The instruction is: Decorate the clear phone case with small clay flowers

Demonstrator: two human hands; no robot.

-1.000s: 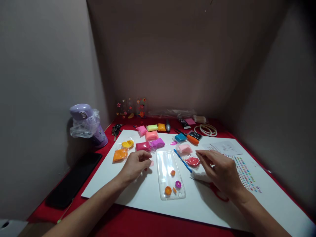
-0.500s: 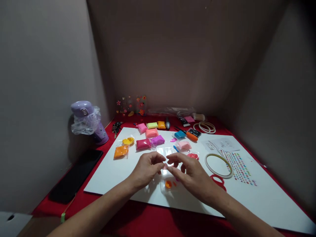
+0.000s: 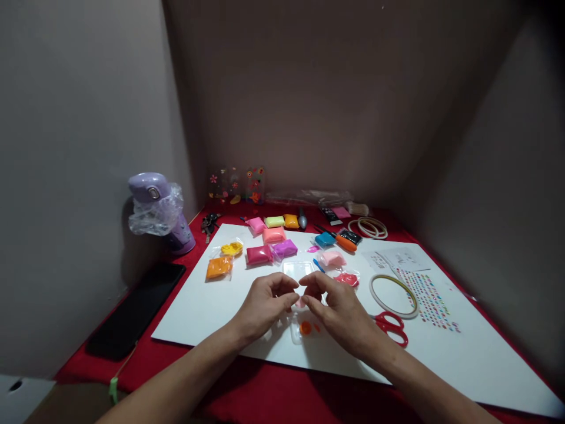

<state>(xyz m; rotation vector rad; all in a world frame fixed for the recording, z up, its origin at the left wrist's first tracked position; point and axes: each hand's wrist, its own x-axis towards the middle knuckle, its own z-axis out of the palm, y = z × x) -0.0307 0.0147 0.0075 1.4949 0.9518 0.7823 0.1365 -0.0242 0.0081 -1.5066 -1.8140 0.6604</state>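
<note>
My left hand [image 3: 266, 303] and my right hand [image 3: 341, 311] meet over the middle of the white board [image 3: 194, 318], fingertips bent toward each other. A small pale pink piece of clay [image 3: 301, 302] shows between them, pinched from both sides; the fingers partly cover it. Below lies a clear, flat plastic piece, like a phone case [image 3: 295, 338], with an orange round bit of clay [image 3: 305, 327] and a smaller orange bit on it. Red-handled scissors [image 3: 391, 328] rest beside my right hand, their blades mostly hidden.
Several bagged clay packs, including a crimson one [image 3: 259, 255] and an orange one [image 3: 219, 268], lie beyond my hands. Right are a tape roll [image 3: 394, 296] and a gem sticker sheet [image 3: 430, 300]. A phone [image 3: 136, 309] and purple bottle [image 3: 170, 218] occupy the left.
The view has shifted slightly, showing more of the scissors. Both hands keep about the same pose, and a bit more of the pink clay shows between the fingertips.
</note>
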